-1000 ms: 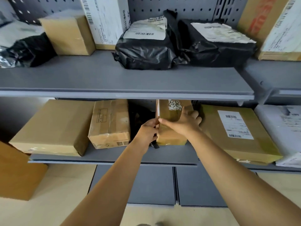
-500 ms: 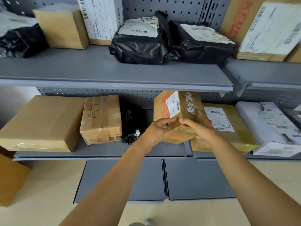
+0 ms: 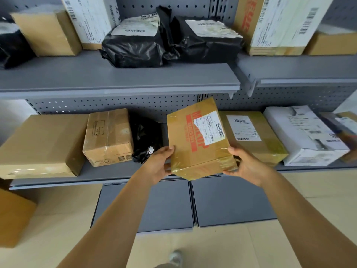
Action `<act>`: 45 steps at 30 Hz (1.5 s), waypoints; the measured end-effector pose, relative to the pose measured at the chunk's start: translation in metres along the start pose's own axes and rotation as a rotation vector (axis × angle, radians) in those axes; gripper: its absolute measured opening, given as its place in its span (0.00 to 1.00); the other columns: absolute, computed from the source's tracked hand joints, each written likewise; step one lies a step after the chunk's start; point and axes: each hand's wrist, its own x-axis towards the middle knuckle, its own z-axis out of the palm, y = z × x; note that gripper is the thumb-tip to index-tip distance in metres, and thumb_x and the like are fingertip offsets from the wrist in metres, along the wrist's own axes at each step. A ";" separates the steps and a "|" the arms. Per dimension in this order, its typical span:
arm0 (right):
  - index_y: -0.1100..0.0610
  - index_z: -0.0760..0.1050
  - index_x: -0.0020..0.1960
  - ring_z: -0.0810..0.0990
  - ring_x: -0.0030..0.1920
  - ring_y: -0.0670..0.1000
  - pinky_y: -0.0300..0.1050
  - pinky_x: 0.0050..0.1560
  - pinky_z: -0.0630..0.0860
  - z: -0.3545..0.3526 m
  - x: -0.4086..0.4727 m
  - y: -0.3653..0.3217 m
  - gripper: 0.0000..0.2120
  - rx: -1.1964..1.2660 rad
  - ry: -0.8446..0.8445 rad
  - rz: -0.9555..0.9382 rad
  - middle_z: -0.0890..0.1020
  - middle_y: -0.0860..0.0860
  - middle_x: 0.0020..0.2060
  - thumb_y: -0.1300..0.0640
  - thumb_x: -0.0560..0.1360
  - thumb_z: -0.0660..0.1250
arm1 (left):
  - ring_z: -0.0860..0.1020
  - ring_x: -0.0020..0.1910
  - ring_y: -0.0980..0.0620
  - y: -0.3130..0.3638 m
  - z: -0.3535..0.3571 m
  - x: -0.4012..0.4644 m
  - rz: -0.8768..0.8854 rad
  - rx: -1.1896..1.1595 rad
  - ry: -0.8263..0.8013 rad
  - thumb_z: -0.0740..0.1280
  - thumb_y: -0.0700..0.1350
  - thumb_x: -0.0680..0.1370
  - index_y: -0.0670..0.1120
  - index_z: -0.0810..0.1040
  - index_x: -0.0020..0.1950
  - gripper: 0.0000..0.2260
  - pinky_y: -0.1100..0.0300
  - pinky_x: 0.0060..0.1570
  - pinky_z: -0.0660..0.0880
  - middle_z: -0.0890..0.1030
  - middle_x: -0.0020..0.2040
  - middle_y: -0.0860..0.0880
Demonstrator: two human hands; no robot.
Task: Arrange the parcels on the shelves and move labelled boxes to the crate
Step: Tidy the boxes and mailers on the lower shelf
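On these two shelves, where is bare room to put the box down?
Free: the upper shelf front strip, before the black bags, and the lower shelf gap between the black bag and the labelled flat box. The right end, around the white parcel, is crowded.

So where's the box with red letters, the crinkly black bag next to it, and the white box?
red-lettered box [image 3: 193, 151], head view, bare cardboard front.
black bag [image 3: 146, 138], head view, crumpled middle.
white box [image 3: 303, 136], head view, top face.

Grey lower shelf [image 3: 108, 174] bears brown boxes [image 3: 41, 144] (one black bag [image 3: 145, 140] between).
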 end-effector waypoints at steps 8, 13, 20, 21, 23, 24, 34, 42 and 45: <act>0.41 0.63 0.75 0.76 0.65 0.49 0.58 0.63 0.76 0.014 -0.009 -0.004 0.43 -0.174 -0.088 -0.038 0.74 0.45 0.68 0.41 0.62 0.74 | 0.80 0.59 0.45 0.003 -0.005 -0.006 -0.005 -0.059 0.018 0.67 0.53 0.79 0.50 0.75 0.65 0.15 0.44 0.54 0.79 0.81 0.61 0.48; 0.42 0.60 0.77 0.77 0.64 0.45 0.51 0.70 0.69 0.030 -0.012 -0.012 0.34 -0.377 -0.111 -0.072 0.77 0.41 0.65 0.56 0.76 0.69 | 0.79 0.62 0.47 0.000 -0.017 -0.007 0.174 -0.006 0.065 0.66 0.49 0.80 0.51 0.73 0.69 0.17 0.41 0.58 0.77 0.80 0.64 0.49; 0.49 0.65 0.73 0.75 0.60 0.46 0.46 0.64 0.70 0.053 0.009 -0.016 0.25 -0.599 0.110 -0.092 0.76 0.42 0.64 0.54 0.78 0.67 | 0.78 0.62 0.52 0.005 -0.023 -0.004 0.463 0.337 0.079 0.71 0.42 0.77 0.53 0.64 0.75 0.29 0.55 0.57 0.79 0.77 0.66 0.50; 0.52 0.66 0.72 0.76 0.59 0.47 0.45 0.61 0.71 0.056 0.014 -0.016 0.23 -0.615 0.147 -0.105 0.77 0.46 0.65 0.55 0.78 0.66 | 0.78 0.61 0.54 0.007 -0.022 -0.003 0.494 0.373 0.085 0.71 0.39 0.77 0.51 0.63 0.76 0.30 0.61 0.53 0.80 0.76 0.67 0.50; 0.55 0.66 0.70 0.76 0.60 0.50 0.46 0.58 0.72 0.061 0.025 -0.018 0.22 -0.613 0.200 -0.151 0.77 0.51 0.66 0.58 0.78 0.66 | 0.78 0.60 0.55 0.013 -0.018 0.000 0.526 0.438 0.133 0.70 0.35 0.77 0.50 0.61 0.77 0.32 0.64 0.48 0.80 0.74 0.68 0.50; 0.55 0.66 0.70 0.77 0.62 0.52 0.46 0.58 0.73 0.063 0.030 -0.019 0.21 -0.615 0.222 -0.173 0.76 0.52 0.67 0.59 0.78 0.66 | 0.78 0.61 0.53 0.018 -0.016 0.002 0.531 0.464 0.162 0.70 0.36 0.77 0.50 0.60 0.77 0.33 0.61 0.51 0.80 0.74 0.68 0.50; 0.53 0.68 0.69 0.81 0.50 0.51 0.41 0.38 0.74 0.060 0.070 -0.032 0.18 -0.777 0.329 -0.210 0.80 0.49 0.59 0.53 0.81 0.62 | 0.79 0.60 0.47 0.051 -0.017 0.040 0.458 0.758 0.265 0.72 0.47 0.75 0.56 0.63 0.76 0.32 0.52 0.58 0.77 0.75 0.65 0.49; 0.53 0.66 0.71 0.80 0.50 0.51 0.38 0.34 0.72 0.058 0.105 -0.045 0.19 -0.801 0.435 -0.243 0.80 0.50 0.62 0.58 0.81 0.62 | 0.76 0.64 0.48 0.079 -0.006 0.062 0.449 0.828 0.252 0.69 0.43 0.77 0.52 0.60 0.78 0.31 0.59 0.52 0.72 0.75 0.67 0.50; 0.55 0.62 0.73 0.80 0.48 0.50 0.35 0.32 0.72 0.058 0.117 -0.047 0.24 -0.792 0.445 -0.217 0.78 0.52 0.65 0.64 0.79 0.63 | 0.77 0.57 0.48 0.084 -0.005 0.072 0.425 0.862 0.249 0.66 0.38 0.76 0.52 0.56 0.80 0.35 0.62 0.45 0.72 0.75 0.67 0.49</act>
